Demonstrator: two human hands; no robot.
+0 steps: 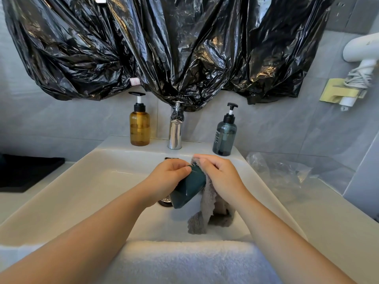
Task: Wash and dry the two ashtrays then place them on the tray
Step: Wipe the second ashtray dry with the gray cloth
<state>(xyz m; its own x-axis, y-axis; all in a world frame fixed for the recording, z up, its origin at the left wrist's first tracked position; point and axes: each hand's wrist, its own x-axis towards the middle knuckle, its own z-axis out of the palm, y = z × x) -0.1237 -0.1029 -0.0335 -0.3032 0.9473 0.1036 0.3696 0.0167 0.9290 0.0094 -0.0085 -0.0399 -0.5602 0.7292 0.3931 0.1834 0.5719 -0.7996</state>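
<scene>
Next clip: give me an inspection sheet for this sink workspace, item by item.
Surface: white sink basin; no water seen running from the faucet; white towel over the front rim.
Job's things: dark green ashtray held tilted over the basin; grey cloth against it, hanging down; black tray on the left counter; second ashtray not seen.
Clutter: amber pump bottle and blue-grey pump bottle behind the basin; clear plastic bag on the right counter.
Grippers: left hand grips the ashtray; right hand holds the cloth against it.
Cables: coiled cord on the wall-mounted hair dryer.
Surroundings: grey tiled wall; black plastic sheet hung above the faucet.
</scene>
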